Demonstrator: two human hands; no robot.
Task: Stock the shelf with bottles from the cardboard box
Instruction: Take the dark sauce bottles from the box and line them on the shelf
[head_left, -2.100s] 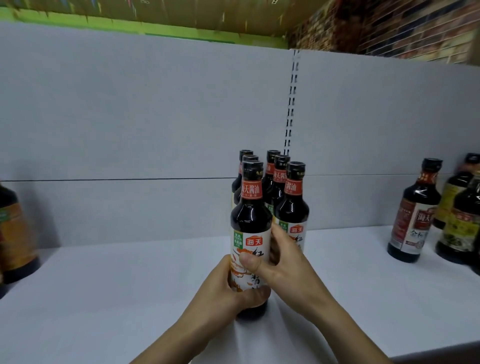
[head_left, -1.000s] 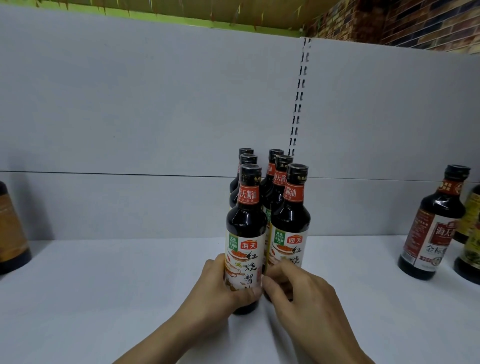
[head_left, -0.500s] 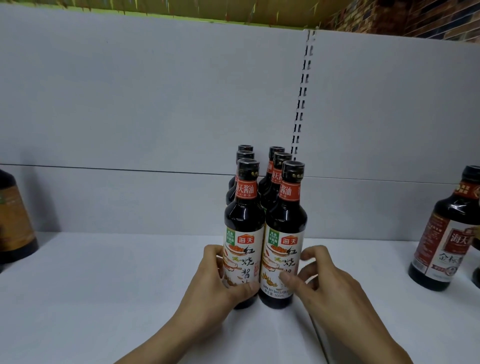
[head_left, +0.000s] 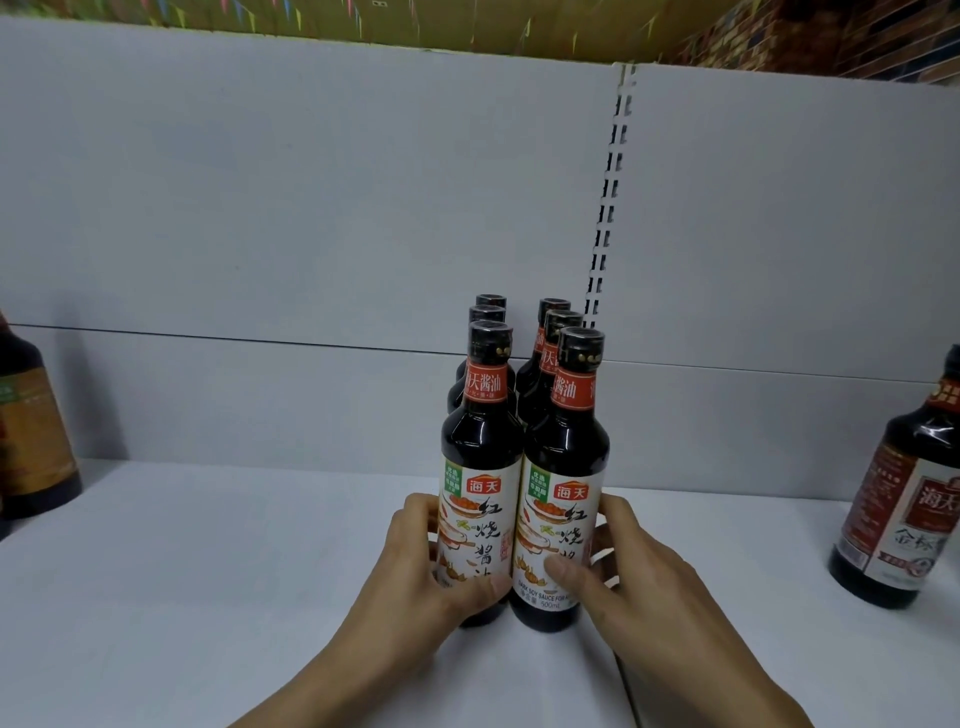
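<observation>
Several dark soy sauce bottles with white labels and red neck bands stand in two rows on the white shelf (head_left: 208, 597). My left hand (head_left: 415, 582) wraps the lower label of the front left bottle (head_left: 480, 467). My right hand (head_left: 618, 577) wraps the lower part of the front right bottle (head_left: 563, 478). The two front bottles stand upright, side by side and touching. Behind them more bottles (head_left: 550, 332) line up, mostly hidden. The cardboard box is out of view.
A dark bottle with a red-brown label (head_left: 904, 525) stands on the shelf at the right. Another dark bottle with an orange label (head_left: 31, 441) stands at the left edge. The grey back panel (head_left: 311, 208) with a slotted upright (head_left: 605, 228) closes the shelf behind.
The front right bottle has come level with the front left one. My right hand moved from the left bottle to the right bottle and closed around it. The view moved closer.
</observation>
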